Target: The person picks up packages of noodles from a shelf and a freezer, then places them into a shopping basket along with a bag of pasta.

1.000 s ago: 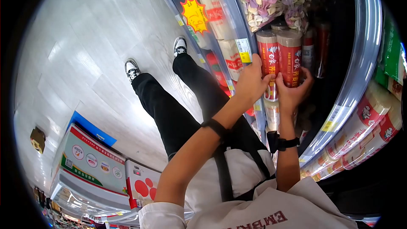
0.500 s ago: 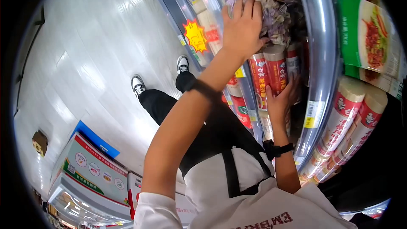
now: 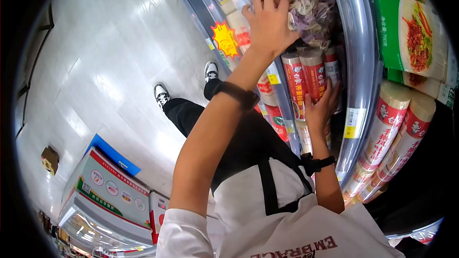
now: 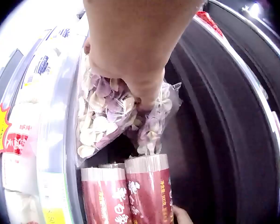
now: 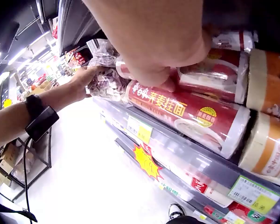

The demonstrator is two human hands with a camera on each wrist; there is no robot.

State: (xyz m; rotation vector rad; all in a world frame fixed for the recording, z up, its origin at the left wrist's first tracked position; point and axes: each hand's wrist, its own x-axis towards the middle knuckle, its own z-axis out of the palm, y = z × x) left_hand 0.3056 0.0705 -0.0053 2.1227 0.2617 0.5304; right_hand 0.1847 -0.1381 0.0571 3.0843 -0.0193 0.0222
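Note:
My left hand [image 3: 271, 26] is up on the shelf at a clear bag of purple and cream shell-shaped pasta [image 3: 311, 21]. In the left wrist view its fingers and thumb grip the bag's plastic from above, folding it between them. Lower on the same shelf, my right hand [image 3: 321, 110] holds the inner of two round red packs of dried noodles [image 3: 314, 74], thumb on the near side and fingers round the far side. The outer noodle pack [image 5: 177, 109] lies beside it, along the shelf's front lip. Part of the right hand's fingers are hidden behind the pack.
A clear plastic shelf lip [image 3: 355, 67] curves along the right, with more noodle packs [image 3: 385, 124] and green noodle bags [image 3: 406, 33] beyond it. Lower shelves with a yellow price burst [image 3: 224, 39] are on the left. A chest freezer [image 3: 105, 196] stands behind on the floor.
My left hand has left the noodle packs and moved forward along the shelf to the pasta bag. My right hand has stayed at the noodle pack.

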